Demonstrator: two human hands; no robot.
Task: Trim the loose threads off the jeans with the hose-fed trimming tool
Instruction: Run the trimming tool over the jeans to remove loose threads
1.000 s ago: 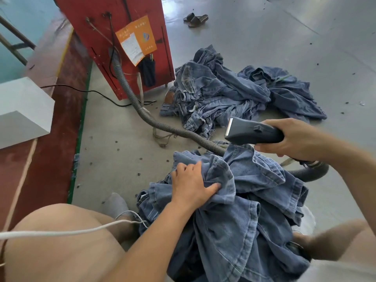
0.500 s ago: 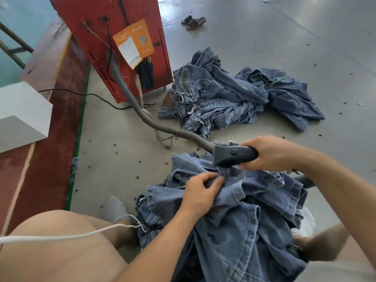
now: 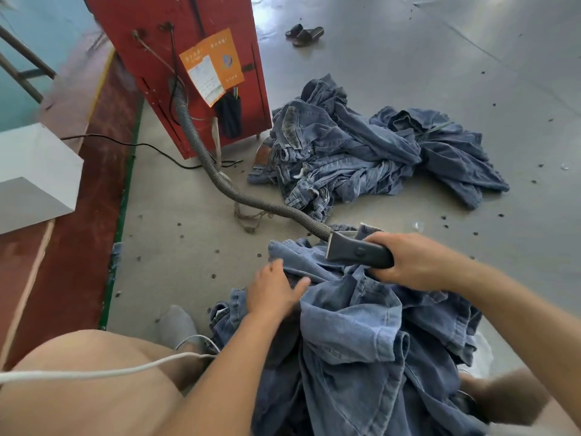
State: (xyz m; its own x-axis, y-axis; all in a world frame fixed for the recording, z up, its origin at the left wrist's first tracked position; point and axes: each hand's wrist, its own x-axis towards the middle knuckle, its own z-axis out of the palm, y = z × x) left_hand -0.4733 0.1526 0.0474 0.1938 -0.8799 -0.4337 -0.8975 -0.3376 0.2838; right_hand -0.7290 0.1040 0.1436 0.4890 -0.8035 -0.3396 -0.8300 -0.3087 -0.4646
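A heap of blue jeans [image 3: 361, 341] lies across my lap. My right hand [image 3: 412, 262] grips the dark grey trimming tool [image 3: 361, 254], whose flat head lies on a raised fold at the far edge of the jeans. A grey ribbed hose [image 3: 220, 180] runs from the tool's head across the floor to a red machine [image 3: 188, 58]. My left hand [image 3: 273, 291] rests on the denim just left of and below the tool head, thumb spread toward it; the hand is slightly blurred.
A second pile of jeans [image 3: 361, 152] lies on the grey floor beyond my lap. Dark sandals [image 3: 303, 33] sit farther back. A white box [image 3: 34, 171] stands at left on a red strip. A white cable [image 3: 94, 372] crosses my left knee.
The right hand brought the tool down from the air onto the jeans' far fold. The left hand let go of its bunched grip and slid left over the cloth.
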